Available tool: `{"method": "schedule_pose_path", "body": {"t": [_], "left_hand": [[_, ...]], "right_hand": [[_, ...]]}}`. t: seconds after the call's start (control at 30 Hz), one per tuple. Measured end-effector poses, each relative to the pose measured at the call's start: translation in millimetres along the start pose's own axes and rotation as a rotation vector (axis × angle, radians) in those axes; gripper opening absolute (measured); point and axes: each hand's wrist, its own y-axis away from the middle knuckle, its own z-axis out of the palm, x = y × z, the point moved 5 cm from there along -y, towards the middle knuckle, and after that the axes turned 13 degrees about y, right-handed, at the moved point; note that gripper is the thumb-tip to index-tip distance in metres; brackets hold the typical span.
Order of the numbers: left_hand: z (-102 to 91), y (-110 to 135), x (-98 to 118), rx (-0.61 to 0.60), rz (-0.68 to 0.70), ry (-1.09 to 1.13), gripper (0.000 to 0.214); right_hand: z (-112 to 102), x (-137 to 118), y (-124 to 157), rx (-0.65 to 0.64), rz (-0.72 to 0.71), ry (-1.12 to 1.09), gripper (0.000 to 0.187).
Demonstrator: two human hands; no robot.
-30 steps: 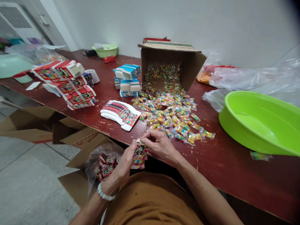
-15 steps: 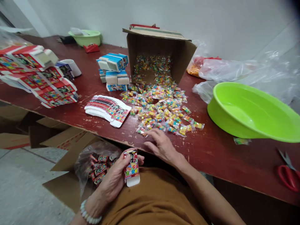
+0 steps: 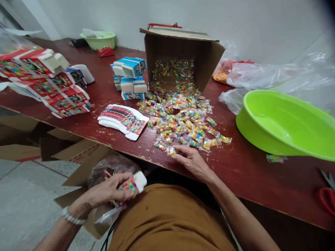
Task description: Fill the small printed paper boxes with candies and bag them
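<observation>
My left hand (image 3: 108,191) is closed round a small red printed carton (image 3: 133,185) and holds it low, over a plastic bag of filled cartons (image 3: 110,169) in a cardboard box beside my lap. My right hand (image 3: 190,159) rests at the near table edge, fingers pinched on a small candy packet (image 3: 171,151). A heap of candy packets (image 3: 183,118) spills from a tipped cardboard box (image 3: 183,55) just beyond it. A fan of flat red cartons (image 3: 121,120) lies left of the heap.
A large green basin (image 3: 282,125) stands at the right, with clear plastic bags (image 3: 274,78) behind it. Red scissors (image 3: 327,195) lie at the far right. Blue cartons (image 3: 129,76) and a stack of red cartons (image 3: 44,82) stand to the left. A second green basin (image 3: 99,39) is at the back.
My left hand has carried the carton down and left from the table edge toward the bag. My right hand let go of the carton and reached to the packets, pinching one.
</observation>
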Motion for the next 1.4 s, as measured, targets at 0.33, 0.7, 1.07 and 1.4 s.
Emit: {"method": "schedule_pose_path", "body": {"t": [0.33, 0.7, 1.07, 1.4], "left_hand": [[57.8, -29.8, 37.2, 0.026, 0.296, 0.134, 0.042], [65.7, -30.3, 38.0, 0.120, 0.353, 0.045, 0.028], [71.2, -38.6, 29.7, 0.135, 0.345, 0.454, 0.046], [70.3, -41.3, 28.8, 0.149, 0.429, 0.590, 0.037]], "right_hand": [[26.3, -33.9, -3.5, -0.198, -0.116, -0.164, 0.025], [22.0, -41.0, -13.7, -0.176, -0.085, -0.197, 0.015], [37.9, -33.0, -23.1, -0.250, 0.156, -0.434, 0.054], [55.3, -39.1, -10.5, -0.352, 0.132, -0.660, 0.035]]}}
